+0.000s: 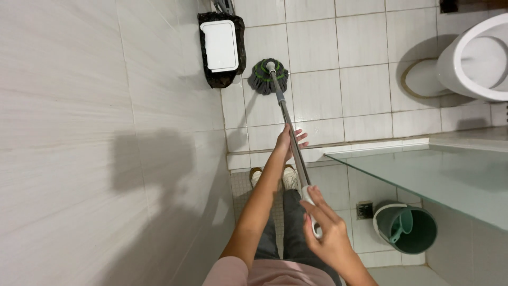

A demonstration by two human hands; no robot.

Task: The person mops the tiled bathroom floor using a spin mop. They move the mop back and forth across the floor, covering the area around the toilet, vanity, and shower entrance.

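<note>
Grey mop: one, held by two hands, left hand, right hand

We look down on a floor of pale square tiles, and a tiled wall fills the whole left side. Up by that wall we see a bin lined with a black bag, its white lid shut. At top right we catch the white toilet bowl, seat up. A glass shelf juts in from the right, and beneath it we spot a green bucket with a scoop inside, just beside a small floor drain.
</note>
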